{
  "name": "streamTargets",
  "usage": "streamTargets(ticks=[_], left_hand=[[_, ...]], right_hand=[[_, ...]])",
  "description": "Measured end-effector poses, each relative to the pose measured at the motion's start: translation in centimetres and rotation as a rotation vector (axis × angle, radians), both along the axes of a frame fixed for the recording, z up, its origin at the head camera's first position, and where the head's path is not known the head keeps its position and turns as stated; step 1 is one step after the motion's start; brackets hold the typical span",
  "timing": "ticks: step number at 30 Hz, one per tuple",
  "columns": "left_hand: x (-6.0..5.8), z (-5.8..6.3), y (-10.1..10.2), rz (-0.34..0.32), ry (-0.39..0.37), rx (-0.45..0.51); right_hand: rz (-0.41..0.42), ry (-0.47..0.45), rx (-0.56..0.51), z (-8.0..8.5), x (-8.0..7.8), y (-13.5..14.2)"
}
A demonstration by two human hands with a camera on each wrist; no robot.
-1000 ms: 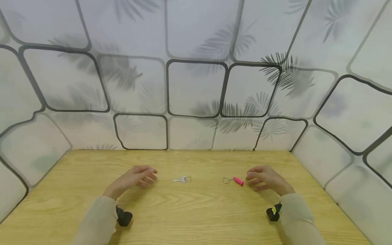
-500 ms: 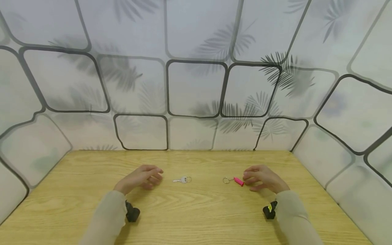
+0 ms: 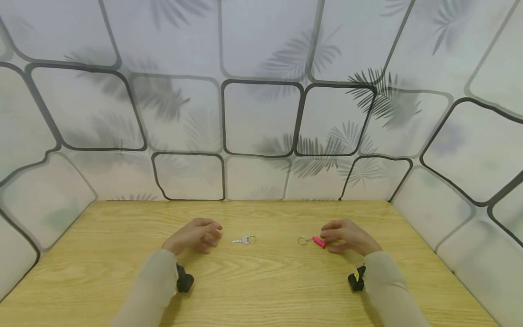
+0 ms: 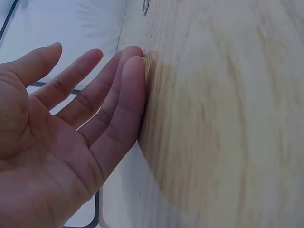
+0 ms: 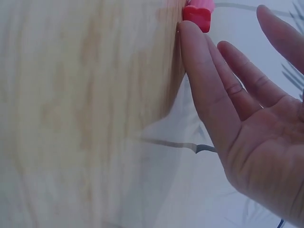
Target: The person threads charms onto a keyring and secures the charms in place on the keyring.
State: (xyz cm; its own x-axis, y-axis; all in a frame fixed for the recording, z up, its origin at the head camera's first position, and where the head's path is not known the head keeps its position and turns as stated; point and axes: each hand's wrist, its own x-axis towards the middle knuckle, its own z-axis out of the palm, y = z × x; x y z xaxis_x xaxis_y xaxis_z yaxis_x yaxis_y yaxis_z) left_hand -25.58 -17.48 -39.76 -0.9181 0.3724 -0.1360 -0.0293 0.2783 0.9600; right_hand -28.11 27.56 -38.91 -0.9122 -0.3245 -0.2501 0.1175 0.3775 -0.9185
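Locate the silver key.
In the head view, the silver key lies just left of centre on the wooden table, left of the pink keychain.

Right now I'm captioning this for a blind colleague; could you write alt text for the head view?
A silvery key and a pink keychain lie apart on a wood-grain tabletop, between a person's left grip, near the key, and right grip, close to the keychain. Both are bare hands with relaxed fingers; a leaf-patterned backdrop rises behind.

No text, brand, number or sign legible. Yellow patch (image 3: 357,275) noted on the black camera (image 3: 353,284) at the wrist behind the right hand (image 3: 346,237); any marking there unreadable.
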Motion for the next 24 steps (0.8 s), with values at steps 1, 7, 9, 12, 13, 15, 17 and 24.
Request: streamTargets(ticks=[1, 7, 9, 12, 13, 15, 17, 24], left_hand=[[-0.1, 0.0, 0.2, -0.003, 0.0, 0.002], [-0.7, -0.2, 1.3, 0.004, 0.006, 0.014], [-0.8, -0.3, 1.5, 0.014, 0.009, 0.011], [-1.0, -0.4, 1.7, 0.019, 0.01, 0.001], [-1.0, -0.4, 1.8, 0.016, 0.013, -0.004], [-1.2, -0.4, 2.0, 0.0, 0.014, -0.009], [-1.3, -0.4, 2.2, -0.017, 0.014, -0.011], [-1.6, -0.1, 3.1, -0.026, -0.005, -0.022]], right_hand=[[-0.001, -0.001, -0.001, 0.0, -0.1, 0.0], [-0.005, -0.007, 0.004, -0.2, -0.2, -0.3], [-0.004, -0.007, 0.005, -0.2, -0.2, -0.4], [-0.001, -0.012, 0.003, -0.2, -0.3, -0.6], [0.0, -0.015, 0.001, -0.2, -0.3, -0.6], [-0.003, -0.024, -0.001, -0.2, -0.3, -0.7], [-0.008, -0.032, -0.003, -0.2, -0.3, -0.8], [0.008, -0.026, -0.001, -0.5, -0.5, -1.2]])
